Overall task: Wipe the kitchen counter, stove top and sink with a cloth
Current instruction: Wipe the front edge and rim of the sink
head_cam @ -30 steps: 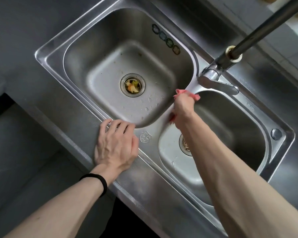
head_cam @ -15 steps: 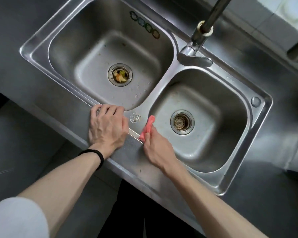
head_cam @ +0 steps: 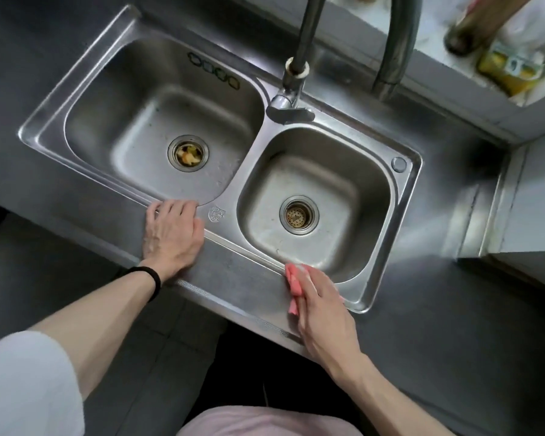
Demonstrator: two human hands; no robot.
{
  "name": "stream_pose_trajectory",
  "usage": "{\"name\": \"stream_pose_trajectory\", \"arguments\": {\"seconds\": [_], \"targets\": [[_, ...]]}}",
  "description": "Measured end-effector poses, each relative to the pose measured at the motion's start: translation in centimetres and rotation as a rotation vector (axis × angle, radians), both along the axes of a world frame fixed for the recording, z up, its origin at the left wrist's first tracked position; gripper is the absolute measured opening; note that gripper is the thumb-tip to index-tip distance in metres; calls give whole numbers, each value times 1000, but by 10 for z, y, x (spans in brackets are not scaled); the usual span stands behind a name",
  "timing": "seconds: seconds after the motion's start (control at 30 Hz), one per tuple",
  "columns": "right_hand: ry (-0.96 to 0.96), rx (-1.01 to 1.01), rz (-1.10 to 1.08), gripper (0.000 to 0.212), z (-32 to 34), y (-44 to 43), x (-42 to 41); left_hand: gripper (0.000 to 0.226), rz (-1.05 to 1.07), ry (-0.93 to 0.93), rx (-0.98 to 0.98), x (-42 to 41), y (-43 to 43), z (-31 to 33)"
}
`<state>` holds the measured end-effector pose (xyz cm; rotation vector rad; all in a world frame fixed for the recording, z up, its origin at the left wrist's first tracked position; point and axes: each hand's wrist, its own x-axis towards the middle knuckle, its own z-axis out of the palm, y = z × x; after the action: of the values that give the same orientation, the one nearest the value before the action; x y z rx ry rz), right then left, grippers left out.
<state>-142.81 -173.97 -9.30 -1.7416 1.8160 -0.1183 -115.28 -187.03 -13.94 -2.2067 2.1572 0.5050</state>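
Right hand (head_cam: 324,313), lower centre-right of frame: fingers grip bunched pink cloth (head_cam: 293,280), pressing it on the sink (head_cam: 243,245) front rim beside the right basin. Left hand (head_cam: 172,234), centre-left: flat on the rim, fingers relaxed, holding nothing.

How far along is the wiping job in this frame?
Done: nothing provably; the right basin looks free of debris. In hand: the right hand holds the pink cloth on the sink's front rim, the left hand resting flat alongside. Left: food scraps sit in the left basin's drain; the stove top is out of view.
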Motion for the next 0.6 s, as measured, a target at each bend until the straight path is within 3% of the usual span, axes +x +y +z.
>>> {"name": "stream_pose_trajectory", "arguments": {"seconds": [0.07, 0.2, 0.27, 0.37, 0.6], "targets": [[34, 33, -19, 48, 4, 5, -8, 53, -1, 48, 12, 0, 3, 9], [-6, 27, -133, 17, 11, 7, -12, 50, 7, 108, 38, -11, 18, 26], [-26, 46, -110, 26, 11, 17, -13, 46, -10, 118, 45, -18, 29, 30], [142, 112, 107, 65, 1, 31, -16, 51, 27, 132, 51, -33, 36, 35], [127, 68, 78, 65, 2, 14, -6, 53, -14, 251, 52, -85, 9, 63]]}}
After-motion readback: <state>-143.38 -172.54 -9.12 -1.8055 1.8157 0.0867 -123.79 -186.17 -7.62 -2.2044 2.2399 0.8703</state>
